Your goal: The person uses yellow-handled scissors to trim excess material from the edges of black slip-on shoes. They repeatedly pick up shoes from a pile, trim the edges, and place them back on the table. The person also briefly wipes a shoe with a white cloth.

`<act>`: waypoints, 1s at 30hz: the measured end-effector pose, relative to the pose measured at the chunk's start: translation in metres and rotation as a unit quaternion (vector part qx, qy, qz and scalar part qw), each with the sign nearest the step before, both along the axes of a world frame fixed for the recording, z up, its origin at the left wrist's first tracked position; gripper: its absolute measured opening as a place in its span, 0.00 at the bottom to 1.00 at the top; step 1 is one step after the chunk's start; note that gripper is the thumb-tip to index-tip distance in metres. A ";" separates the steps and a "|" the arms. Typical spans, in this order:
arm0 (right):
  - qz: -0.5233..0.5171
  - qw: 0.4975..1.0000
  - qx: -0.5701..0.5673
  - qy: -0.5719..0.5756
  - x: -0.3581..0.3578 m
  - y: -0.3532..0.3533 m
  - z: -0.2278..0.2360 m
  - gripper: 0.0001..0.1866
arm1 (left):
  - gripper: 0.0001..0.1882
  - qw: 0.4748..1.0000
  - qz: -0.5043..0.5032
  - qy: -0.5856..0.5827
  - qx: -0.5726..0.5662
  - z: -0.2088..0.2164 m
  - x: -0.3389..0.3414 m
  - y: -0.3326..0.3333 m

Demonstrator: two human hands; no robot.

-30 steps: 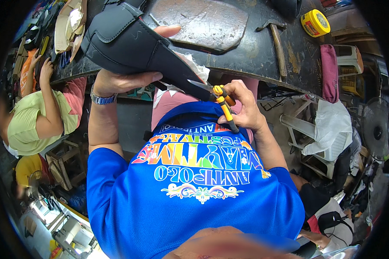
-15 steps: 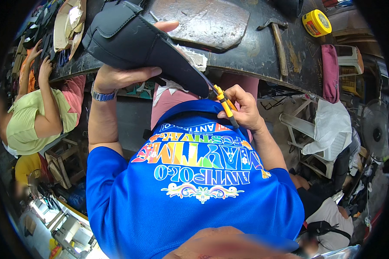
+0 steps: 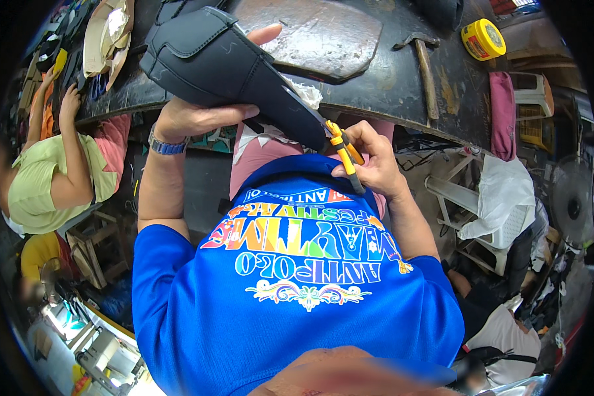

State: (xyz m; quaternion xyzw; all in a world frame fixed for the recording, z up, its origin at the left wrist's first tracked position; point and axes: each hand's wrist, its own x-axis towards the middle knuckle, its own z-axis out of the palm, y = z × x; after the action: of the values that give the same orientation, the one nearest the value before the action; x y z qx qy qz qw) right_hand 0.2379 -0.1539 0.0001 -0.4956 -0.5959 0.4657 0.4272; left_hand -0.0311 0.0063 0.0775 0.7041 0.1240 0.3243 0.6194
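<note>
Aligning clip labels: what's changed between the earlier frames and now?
Left hand shifted slightly right, bringing the black shoe with it. The yellow-and-black snips now show little blade at the shoe's edge; a second ago it was plainly exposed. Nothing taken up or let go: right hand still holds the snips. Hammer and yellow tub stayed put.

Light over the worktop (image 3: 393, 82) is bright and fairly even, and the metal plate (image 3: 310, 33) just behind its front edge throws back a pale glare. Below that edge, the space falls into shadow. The blue shirt (image 3: 297, 264) looks vivid and crisp, while the black shaped piece (image 3: 208, 63) shows a dull sheen. White equipment (image 3: 105, 350) at lower left nearly burns out. Fisheye distortion bows the worktop's front edge, black vignetting rings everything, and blur smears the bottom
</note>
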 end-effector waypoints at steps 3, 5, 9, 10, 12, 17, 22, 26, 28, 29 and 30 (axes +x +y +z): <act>0.005 1.000 -0.010 0.015 -0.001 -0.005 -0.002 0.23 | 0.24 1.000 0.011 0.012 0.027 -0.002 -0.001 0.000; -0.004 1.000 -0.017 0.021 -0.001 -0.007 -0.002 0.22 | 0.23 0.998 0.024 0.038 0.041 -0.004 -0.001 0.001; -0.021 1.000 -0.013 0.006 -0.002 -0.003 -0.002 0.24 | 0.20 0.990 0.041 0.129 0.029 -0.011 -0.006 0.000; -0.024 1.000 -0.004 0.003 -0.003 -0.001 -0.002 0.25 | 0.19 0.987 0.037 0.151 0.032 -0.012 -0.009 0.000; -0.028 0.998 0.039 -0.039 -0.001 0.003 0.001 0.26 | 0.19 0.989 0.047 0.130 0.045 -0.018 -0.007 -0.001; -0.014 0.997 0.039 -0.066 0.001 0.004 0.007 0.27 | 0.19 0.992 0.064 0.108 0.023 -0.026 -0.008 -0.003; 0.012 1.000 -0.007 -0.003 0.000 0.000 0.005 0.26 | 0.19 0.993 0.067 0.099 0.005 -0.033 -0.011 -0.003; 0.020 1.000 -0.019 0.004 0.001 -0.003 0.004 0.23 | 0.18 0.991 0.062 0.112 0.047 -0.036 -0.012 0.000; 0.028 0.999 -0.017 0.010 0.001 -0.004 0.005 0.21 | 0.18 0.991 0.065 0.115 0.036 -0.037 -0.012 -0.001; 0.026 0.999 -0.029 0.014 0.001 -0.004 0.006 0.20 | 0.18 0.991 0.063 0.112 0.028 -0.037 -0.012 -0.001; 0.023 0.999 -0.035 0.021 0.000 -0.005 0.007 0.19 | 0.18 0.991 0.065 0.113 0.025 -0.036 -0.011 -0.002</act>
State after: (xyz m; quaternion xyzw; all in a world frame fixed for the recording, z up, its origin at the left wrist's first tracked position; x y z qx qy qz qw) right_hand 0.2384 -0.1587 0.0074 -0.4862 -0.5817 0.5061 0.4112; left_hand -0.0424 0.0046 0.0413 0.7423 0.2306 0.2848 0.5610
